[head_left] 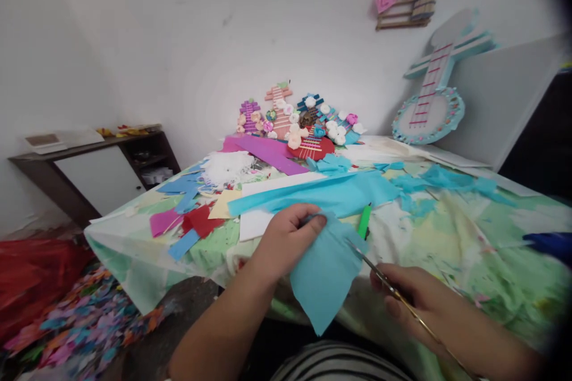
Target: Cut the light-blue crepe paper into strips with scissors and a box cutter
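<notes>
My left hand (295, 235) pinches the top edge of a light-blue piece of crepe paper (326, 280) between thumb and fingers. The paper hangs down in a point over the table's front edge. My right hand (409, 292) grips a long, thin paintbrush (417, 315) with a gold-coloured handle. Its tip meets the paper's upper right edge; the bristles are hard to make out. Just behind the paper lies a green utility knife (364, 221). A long strip of turquoise crepe paper (322, 193) stretches across the table beyond my hands.
Colourful flower-trimmed guitar-shaped crafts (279, 116) stand against the wall. At the right leans a larger pale-blue guitar shape (431, 95). Paper scraps (203, 220) and white shreds (227, 169) lie on the stained tablecloth (469, 238). A low cabinet (98, 175) stands left, above floor scraps (89, 315).
</notes>
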The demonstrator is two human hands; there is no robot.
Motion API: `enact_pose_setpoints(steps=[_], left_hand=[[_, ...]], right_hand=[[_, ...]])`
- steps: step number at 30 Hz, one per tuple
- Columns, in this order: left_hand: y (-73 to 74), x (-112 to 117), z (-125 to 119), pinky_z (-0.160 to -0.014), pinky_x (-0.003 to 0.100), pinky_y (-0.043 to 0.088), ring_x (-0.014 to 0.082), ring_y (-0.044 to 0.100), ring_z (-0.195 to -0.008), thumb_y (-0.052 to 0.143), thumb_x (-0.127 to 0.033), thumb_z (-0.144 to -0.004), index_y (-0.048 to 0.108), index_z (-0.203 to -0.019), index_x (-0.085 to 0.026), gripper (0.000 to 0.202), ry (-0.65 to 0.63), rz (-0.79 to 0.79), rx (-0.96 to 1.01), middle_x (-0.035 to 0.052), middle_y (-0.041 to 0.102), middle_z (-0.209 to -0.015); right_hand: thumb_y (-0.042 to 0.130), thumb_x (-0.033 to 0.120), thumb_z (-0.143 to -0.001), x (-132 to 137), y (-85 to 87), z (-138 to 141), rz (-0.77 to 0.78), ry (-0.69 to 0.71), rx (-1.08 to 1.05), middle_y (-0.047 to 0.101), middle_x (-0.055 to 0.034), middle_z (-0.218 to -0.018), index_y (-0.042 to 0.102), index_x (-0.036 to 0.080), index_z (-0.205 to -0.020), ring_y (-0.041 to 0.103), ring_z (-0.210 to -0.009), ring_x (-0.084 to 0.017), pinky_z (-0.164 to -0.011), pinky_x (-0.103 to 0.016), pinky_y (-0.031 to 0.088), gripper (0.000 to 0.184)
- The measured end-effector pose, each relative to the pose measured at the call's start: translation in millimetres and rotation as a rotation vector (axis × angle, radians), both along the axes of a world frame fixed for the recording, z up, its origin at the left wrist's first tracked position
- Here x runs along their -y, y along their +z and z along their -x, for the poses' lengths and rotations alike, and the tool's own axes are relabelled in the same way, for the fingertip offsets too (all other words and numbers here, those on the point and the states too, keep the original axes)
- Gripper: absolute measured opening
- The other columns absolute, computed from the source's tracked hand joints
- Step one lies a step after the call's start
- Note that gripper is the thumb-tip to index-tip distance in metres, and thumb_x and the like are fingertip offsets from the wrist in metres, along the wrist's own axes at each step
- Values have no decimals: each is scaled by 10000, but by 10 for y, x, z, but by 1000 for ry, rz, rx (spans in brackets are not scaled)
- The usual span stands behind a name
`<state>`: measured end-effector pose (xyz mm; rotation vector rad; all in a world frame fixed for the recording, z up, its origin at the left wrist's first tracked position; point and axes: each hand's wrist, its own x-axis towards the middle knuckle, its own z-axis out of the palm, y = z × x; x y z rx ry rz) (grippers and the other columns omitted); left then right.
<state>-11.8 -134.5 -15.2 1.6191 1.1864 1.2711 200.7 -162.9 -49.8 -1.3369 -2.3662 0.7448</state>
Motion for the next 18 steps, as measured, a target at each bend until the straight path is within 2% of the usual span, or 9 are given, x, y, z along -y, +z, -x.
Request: enact_pose_setpoints(steps=[4, 11, 18], left_hand=[[-2, -13, 14, -542, 186, 356, 88, 455, -589, 543, -317, -716, 586, -715, -160, 162, -16, -4, -53, -38, 523, -648], [-31, 9, 113, -545, 193, 359, 94, 464, -579, 545, -334, -720, 595, -746, -167, 175, 3, -3, -104, -39, 528, -651], [-63, 38, 233, -542, 199, 366, 99, 474, -579, 551, -336, -710, 593, -738, -172, 172, 27, -16, -91, -36, 533, -650]], right_hand=[[360, 442, -789, -31, -41, 18, 41, 11, 14, 492, -4, -631, 442, 180, -674, 435, -581, -123, -501, -227, 329, 298], [389, 449, -771, -52, -172, 7, -11, -4, 21, 429, 17, -555, 386, 180, -596, 376, -532, -102, -476, -221, 279, 321], [369, 414, -789, -28, -162, 34, 16, 113, 23, 443, 5, -632, 407, 180, -689, 388, -579, -115, -513, -231, 310, 257]])
